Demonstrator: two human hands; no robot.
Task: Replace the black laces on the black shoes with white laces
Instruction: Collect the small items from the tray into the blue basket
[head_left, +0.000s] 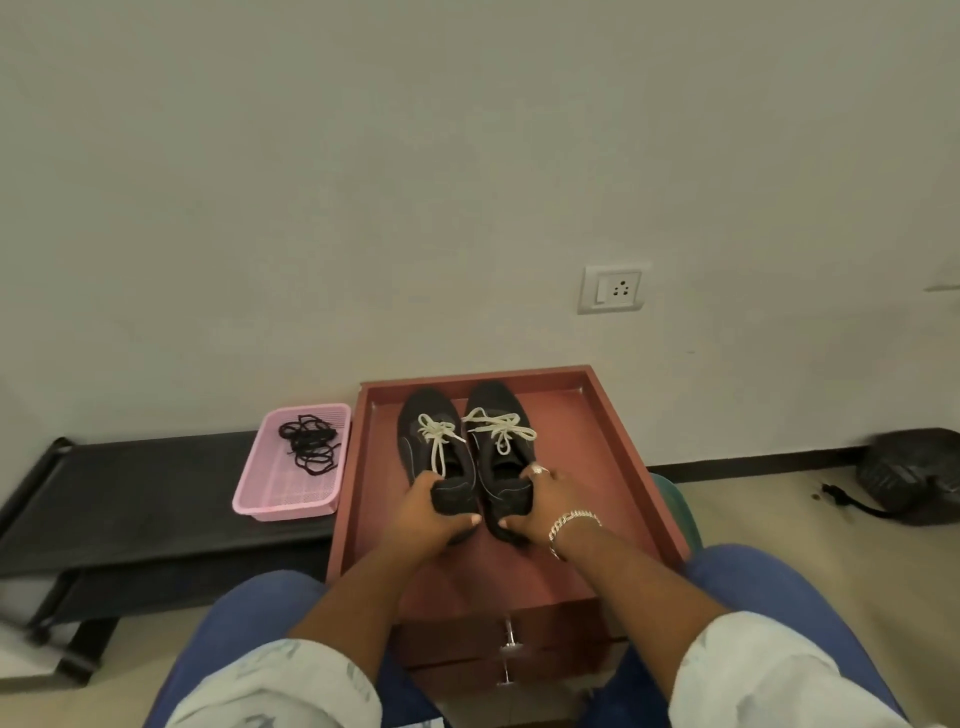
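Left hand (434, 512) — fingers curled over the heel collar of the left shoe (434, 441), thumb wrapped round the back of the heel. Right hand (543, 501) does the same to the right shoe (501, 441): fingers hooked into the opening, thumb at the heel's rear. Ring on one finger, chain bracelet (571, 522) at the wrist. Both hands clamped on the shoes, one each.

Likely reason for the heel grip: it steers each shoe without disturbing the bows, and lets the pair be squared up side by side. Reads as final tidying, not lacing.

Taking the red tray top (613, 441) of the small drawer unit as landmark. The shoes stand on it, toes toward its far rim and the wall, heels toward the person, nearly touching each other. White laces (441, 436) are threaded and tied in a bow on the left shoe; a second bow (498, 426) sits on the right. No black lace is visible on either.

Just beside the tray's left edge, a pink basket (270, 493) rests on a low black bench (130, 499). The black laces (309, 441) lie tangled in its far half — well apart from both hands, presumably dropped there to keep them out of the way.

Judgement: task looks essentially complete.
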